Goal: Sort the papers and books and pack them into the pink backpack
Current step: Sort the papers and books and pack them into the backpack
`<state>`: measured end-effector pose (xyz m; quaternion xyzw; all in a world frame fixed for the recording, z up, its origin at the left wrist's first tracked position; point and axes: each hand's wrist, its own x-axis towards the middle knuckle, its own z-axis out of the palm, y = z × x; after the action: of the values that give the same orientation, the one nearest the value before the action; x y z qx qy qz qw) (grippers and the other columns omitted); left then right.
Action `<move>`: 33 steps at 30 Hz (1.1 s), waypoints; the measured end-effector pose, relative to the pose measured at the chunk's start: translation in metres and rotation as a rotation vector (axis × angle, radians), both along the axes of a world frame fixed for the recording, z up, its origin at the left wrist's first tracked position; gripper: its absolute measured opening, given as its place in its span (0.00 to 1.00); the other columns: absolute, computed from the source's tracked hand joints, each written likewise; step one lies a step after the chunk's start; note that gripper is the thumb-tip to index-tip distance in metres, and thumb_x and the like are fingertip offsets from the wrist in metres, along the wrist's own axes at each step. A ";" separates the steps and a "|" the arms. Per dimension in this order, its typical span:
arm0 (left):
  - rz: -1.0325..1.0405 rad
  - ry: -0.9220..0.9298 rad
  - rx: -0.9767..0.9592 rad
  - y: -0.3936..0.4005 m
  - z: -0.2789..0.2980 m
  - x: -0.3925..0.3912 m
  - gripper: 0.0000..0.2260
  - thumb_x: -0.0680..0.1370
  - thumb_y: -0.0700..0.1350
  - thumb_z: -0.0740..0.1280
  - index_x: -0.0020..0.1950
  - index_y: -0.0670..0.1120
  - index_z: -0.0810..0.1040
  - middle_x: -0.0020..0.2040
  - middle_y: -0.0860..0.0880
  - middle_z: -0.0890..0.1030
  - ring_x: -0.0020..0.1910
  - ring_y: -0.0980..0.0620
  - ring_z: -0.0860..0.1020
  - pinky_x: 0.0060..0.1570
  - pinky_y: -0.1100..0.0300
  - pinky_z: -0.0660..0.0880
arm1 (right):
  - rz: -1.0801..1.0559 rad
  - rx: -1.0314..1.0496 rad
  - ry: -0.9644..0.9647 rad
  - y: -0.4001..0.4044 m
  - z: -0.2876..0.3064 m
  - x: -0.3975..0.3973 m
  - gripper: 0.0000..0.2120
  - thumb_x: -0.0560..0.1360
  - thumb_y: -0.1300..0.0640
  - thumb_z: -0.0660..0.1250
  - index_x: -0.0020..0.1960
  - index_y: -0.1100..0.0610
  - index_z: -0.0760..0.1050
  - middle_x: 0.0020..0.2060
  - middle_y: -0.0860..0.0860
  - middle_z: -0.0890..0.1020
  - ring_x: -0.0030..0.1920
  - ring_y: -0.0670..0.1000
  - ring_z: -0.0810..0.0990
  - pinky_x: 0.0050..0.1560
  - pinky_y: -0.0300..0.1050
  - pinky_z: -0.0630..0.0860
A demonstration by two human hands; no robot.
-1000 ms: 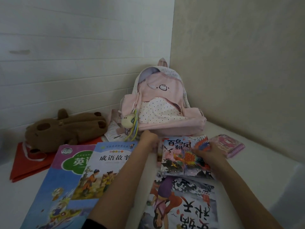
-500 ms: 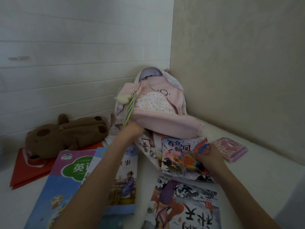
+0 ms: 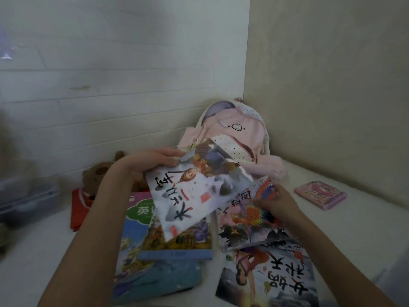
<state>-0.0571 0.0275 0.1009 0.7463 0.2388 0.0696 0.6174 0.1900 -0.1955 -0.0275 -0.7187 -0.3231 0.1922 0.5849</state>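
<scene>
The pink backpack (image 3: 239,134) leans in the corner where the two walls meet. My left hand (image 3: 155,159) grips the far edge of a thin white picture book (image 3: 194,191) and holds it tilted above the table, in front of the backpack. My right hand (image 3: 276,201) rests with curled fingers on the phoenix picture book (image 3: 245,224), holding its upper edge. A dark picture book (image 3: 270,275) lies nearest me on the right. On the left lie a blue story book (image 3: 177,242) and under it a purple-green textbook (image 3: 137,218).
A small pink spiral notebook (image 3: 321,194) lies to the right by the beige wall. A brown plush toy (image 3: 97,173) sits on a red folder (image 3: 78,209) at the left. A grey plastic box (image 3: 26,193) stands at the far left.
My left hand has pulled the white picture book out from under the backpack and lifted it toward me. The backpack has settled back down. My right hand has stayed on the phoenix book.
</scene>
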 end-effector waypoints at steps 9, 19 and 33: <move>-0.230 0.035 0.887 -0.047 0.023 0.066 0.08 0.74 0.42 0.72 0.52 0.49 0.84 0.42 0.58 0.84 0.37 0.69 0.78 0.39 0.79 0.70 | 0.265 0.129 0.087 -0.001 0.026 -0.007 0.15 0.78 0.52 0.62 0.65 0.49 0.72 0.49 0.51 0.85 0.49 0.55 0.84 0.46 0.49 0.81; -0.351 0.034 1.319 -0.092 0.053 0.130 0.09 0.73 0.43 0.71 0.53 0.50 0.84 0.48 0.52 0.84 0.39 0.59 0.76 0.35 0.73 0.66 | 0.390 0.208 0.157 0.000 0.066 0.009 0.19 0.75 0.42 0.62 0.62 0.50 0.76 0.58 0.54 0.81 0.56 0.53 0.81 0.57 0.52 0.77; 0.517 -0.516 0.413 -0.079 -0.023 0.112 0.42 0.64 0.59 0.77 0.73 0.48 0.62 0.71 0.48 0.69 0.65 0.53 0.70 0.63 0.54 0.69 | 0.351 0.462 0.010 -0.005 0.043 0.014 0.26 0.74 0.50 0.67 0.70 0.42 0.65 0.64 0.47 0.77 0.63 0.50 0.76 0.59 0.50 0.76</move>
<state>0.0550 -0.0518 0.0779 0.7280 0.2370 0.4534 0.4563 0.2042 -0.2007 0.0151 -0.4986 -0.4750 0.2154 0.6924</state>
